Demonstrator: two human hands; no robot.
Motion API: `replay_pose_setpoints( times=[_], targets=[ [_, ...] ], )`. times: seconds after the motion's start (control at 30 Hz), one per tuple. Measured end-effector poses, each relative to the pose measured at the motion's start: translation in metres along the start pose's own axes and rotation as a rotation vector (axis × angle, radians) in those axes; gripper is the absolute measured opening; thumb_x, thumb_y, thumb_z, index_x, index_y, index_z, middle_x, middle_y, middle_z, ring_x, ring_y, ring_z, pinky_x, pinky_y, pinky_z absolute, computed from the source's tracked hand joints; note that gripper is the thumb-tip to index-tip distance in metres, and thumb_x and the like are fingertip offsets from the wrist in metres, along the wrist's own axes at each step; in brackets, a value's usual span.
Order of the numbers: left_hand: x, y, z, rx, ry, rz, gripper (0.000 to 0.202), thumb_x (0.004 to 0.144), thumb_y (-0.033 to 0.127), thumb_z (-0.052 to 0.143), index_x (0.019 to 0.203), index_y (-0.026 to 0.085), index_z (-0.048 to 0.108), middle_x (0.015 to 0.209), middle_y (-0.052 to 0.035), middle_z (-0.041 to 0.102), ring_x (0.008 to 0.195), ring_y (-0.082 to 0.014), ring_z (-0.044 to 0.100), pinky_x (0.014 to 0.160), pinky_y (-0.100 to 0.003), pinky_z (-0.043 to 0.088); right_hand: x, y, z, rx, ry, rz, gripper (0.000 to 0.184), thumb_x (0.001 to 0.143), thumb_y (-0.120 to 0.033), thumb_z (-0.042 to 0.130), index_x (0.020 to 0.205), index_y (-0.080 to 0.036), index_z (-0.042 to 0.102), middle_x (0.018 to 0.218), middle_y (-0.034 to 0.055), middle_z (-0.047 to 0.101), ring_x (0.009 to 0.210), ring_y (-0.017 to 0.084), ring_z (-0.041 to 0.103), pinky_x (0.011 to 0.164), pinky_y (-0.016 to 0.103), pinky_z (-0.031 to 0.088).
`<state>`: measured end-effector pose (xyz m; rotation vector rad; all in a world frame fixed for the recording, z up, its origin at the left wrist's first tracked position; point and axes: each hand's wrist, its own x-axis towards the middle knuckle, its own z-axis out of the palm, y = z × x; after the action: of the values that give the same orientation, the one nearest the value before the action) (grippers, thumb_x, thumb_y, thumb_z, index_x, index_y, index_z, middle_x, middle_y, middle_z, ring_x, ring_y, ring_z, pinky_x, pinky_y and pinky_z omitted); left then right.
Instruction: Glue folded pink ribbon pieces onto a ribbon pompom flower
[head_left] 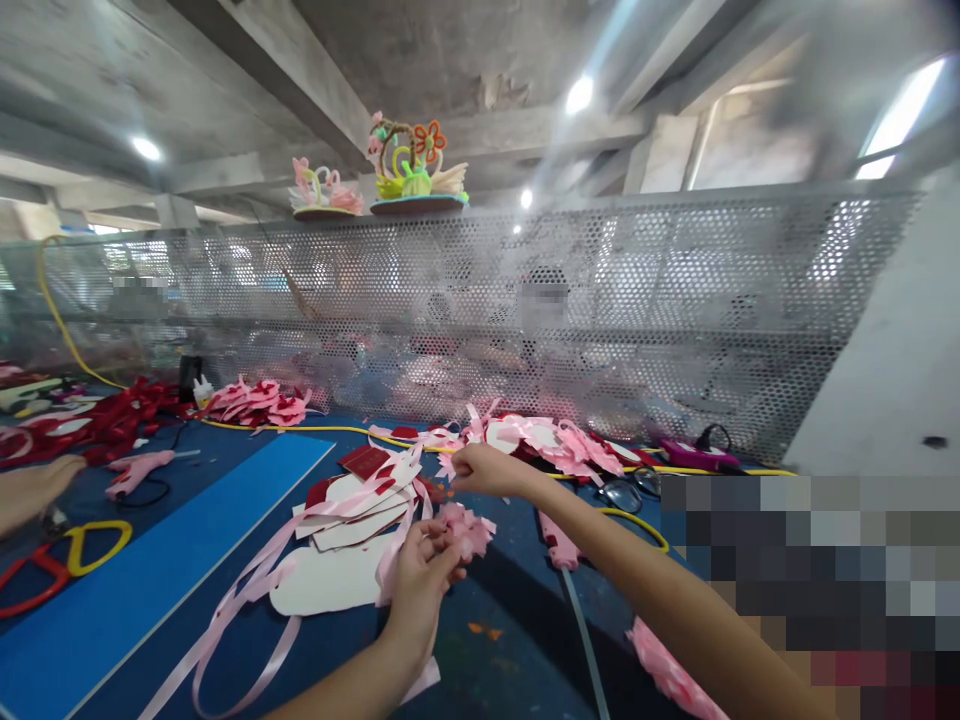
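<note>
My left hand (427, 570) is closed on a pink ruffled flower (466, 530), held by its near edge above the dark blue table. Beyond it, my right hand (484, 470) reaches in from the right with its fingers curled together. Pink material (446, 464) shows at those fingertips, but what they pinch is hidden. Left of my hands lies a stack of white rounded cards (360, 515) with pink ribbons (259, 570) trailing toward me. A dark red card (364, 461) rests on the stack's far side. Right of the flower is a pink glue gun (559, 543) with a long glue stick in it.
Another person's hand (45, 490) is at the left, near red-and-yellow-handled scissors (71, 560) and a second pink glue gun (139, 472). A blue board (187, 560) crosses the table. Behind stand pink pieces (559, 445), a yellow cable (300, 429) and a perforated metal screen (480, 300).
</note>
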<state>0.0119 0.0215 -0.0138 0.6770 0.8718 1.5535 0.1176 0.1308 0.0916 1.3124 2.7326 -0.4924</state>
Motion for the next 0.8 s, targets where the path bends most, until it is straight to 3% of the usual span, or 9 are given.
replay_pose_setpoints(
  times=[0.17, 0.4, 0.53, 0.67, 0.8],
  targets=[
    [0.001, -0.004, 0.001, 0.059, -0.015, 0.037, 0.041, 0.054, 0.024, 0.081, 0.079, 0.017, 0.049, 0.061, 0.0043, 0.058, 0.054, -0.0101, 0.059, 0.047, -0.016, 0.041, 0.006, -0.003, 0.012, -0.016, 0.243, 0.135, 0.028, 0.089, -0.034, 0.052, 0.11, -0.016, 0.056, 0.111, 0.0054, 0.057, 0.095, 0.021, 0.058, 0.08, 0.04, 0.049],
    [0.002, -0.002, -0.002, 0.055, -0.007, 0.022, 0.043, 0.052, 0.019, 0.081, 0.081, 0.016, 0.05, 0.063, 0.0045, 0.058, 0.054, -0.0082, 0.055, 0.048, -0.017, 0.042, 0.0, -0.01, 0.024, 0.122, 0.317, 0.136, 0.027, 0.09, -0.033, 0.051, 0.11, -0.016, 0.055, 0.111, 0.0067, 0.057, 0.095, 0.02, 0.058, 0.081, 0.04, 0.048],
    [0.001, 0.0, -0.001, 0.012, 0.022, 0.008, 0.044, 0.054, 0.022, 0.081, 0.083, 0.017, 0.049, 0.065, 0.0035, 0.059, 0.055, -0.0083, 0.057, 0.051, -0.017, 0.043, -0.009, -0.004, 0.032, 0.328, 0.184, -0.014, 0.026, 0.091, -0.032, 0.049, 0.109, -0.015, 0.055, 0.106, 0.0056, 0.059, 0.086, 0.017, 0.06, 0.074, 0.036, 0.051],
    [0.001, 0.002, -0.001, -0.043, 0.023, 0.006, 0.046, 0.057, 0.026, 0.08, 0.088, 0.018, 0.046, 0.068, 0.003, 0.061, 0.059, -0.0094, 0.06, 0.056, -0.019, 0.045, -0.022, 0.004, 0.042, 0.547, -0.095, -0.14, 0.026, 0.094, -0.025, 0.036, 0.114, -0.018, 0.052, 0.091, 0.003, 0.066, 0.067, 0.01, 0.064, 0.061, 0.024, 0.051],
    [0.001, 0.002, -0.002, -0.079, 0.037, 0.002, 0.051, 0.055, 0.028, 0.082, 0.088, 0.019, 0.044, 0.071, 0.0031, 0.061, 0.064, -0.0093, 0.06, 0.059, -0.019, 0.045, -0.03, 0.013, 0.048, 0.678, -0.312, -0.176, 0.029, 0.094, -0.028, 0.034, 0.097, -0.013, 0.059, 0.075, 0.0028, 0.067, 0.061, 0.01, 0.065, 0.058, 0.023, 0.052]
  ],
)
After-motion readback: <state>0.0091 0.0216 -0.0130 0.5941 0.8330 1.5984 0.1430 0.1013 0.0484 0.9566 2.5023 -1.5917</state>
